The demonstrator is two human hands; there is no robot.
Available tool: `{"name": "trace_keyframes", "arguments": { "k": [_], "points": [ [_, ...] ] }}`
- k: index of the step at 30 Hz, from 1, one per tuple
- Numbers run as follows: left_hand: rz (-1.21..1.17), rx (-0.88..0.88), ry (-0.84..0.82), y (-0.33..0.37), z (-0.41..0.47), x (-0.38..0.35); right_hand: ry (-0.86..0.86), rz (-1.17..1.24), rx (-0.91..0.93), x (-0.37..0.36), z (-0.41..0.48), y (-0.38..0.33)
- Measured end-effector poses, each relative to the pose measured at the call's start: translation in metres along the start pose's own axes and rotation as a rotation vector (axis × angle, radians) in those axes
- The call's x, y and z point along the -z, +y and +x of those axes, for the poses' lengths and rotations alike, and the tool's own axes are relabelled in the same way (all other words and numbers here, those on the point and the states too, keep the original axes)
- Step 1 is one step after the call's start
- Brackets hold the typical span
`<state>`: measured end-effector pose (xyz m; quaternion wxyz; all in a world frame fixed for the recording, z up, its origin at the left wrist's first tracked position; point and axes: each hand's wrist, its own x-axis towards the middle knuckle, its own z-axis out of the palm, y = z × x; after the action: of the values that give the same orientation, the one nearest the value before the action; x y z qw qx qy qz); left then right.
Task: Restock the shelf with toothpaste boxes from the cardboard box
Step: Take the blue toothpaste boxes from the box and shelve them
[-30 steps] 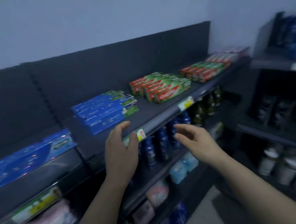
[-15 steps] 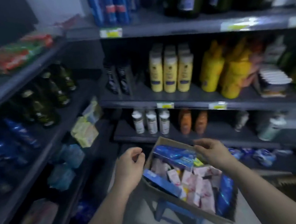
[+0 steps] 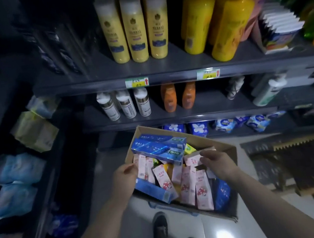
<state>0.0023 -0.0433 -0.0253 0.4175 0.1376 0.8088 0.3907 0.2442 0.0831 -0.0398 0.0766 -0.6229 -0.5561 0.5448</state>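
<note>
An open cardboard box (image 3: pixel 218 144) sits low in front of me on a blue stool (image 3: pixel 172 208). Inside it, long blue toothpaste boxes (image 3: pixel 157 149) lie on top of several small pink boxes (image 3: pixel 188 181). Another blue box (image 3: pixel 152 190) lies along the near left side. My left hand (image 3: pixel 123 178) hovers at the box's left edge, fingers loosely curled beside a pink box and holding nothing. The thumb and forefinger of my right hand (image 3: pixel 218 162) are at the edge of a pink box (image 3: pixel 192 158); whether they pinch it is unclear. The toothpaste shelf is out of view.
Dark shelves ahead carry yellow bottles (image 3: pixel 134 26), white bottles (image 3: pixel 126 107) and orange bottles (image 3: pixel 169 98). A shelf on the left holds soft blue packs (image 3: pixel 15 170). My shoes (image 3: pixel 160 228) stand on pale floor; a dark mat (image 3: pixel 301 162) lies to the right.
My view has swung from the toothpaste shelf to the right and down onto the cardboard box. Both hands came down from the shelf edge and now reach into the box.
</note>
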Motion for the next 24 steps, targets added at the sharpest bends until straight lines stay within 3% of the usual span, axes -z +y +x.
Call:
{"name": "trace_keyframes", "arguments": {
  "k": [8,13,24],
  "points": [
    [0.035,0.101,-0.060,-0.005,0.094,-0.015,-0.045,0.094,-0.197,-0.057,0.075,0.008],
    [-0.125,0.143,-0.032,-0.019,0.128,-0.014,-0.047,0.342,-0.303,-0.084,0.102,0.003],
    [-0.193,0.146,-0.073,-0.020,0.146,-0.015,0.029,0.497,-0.361,-0.090,0.114,0.002]
  ]
}}
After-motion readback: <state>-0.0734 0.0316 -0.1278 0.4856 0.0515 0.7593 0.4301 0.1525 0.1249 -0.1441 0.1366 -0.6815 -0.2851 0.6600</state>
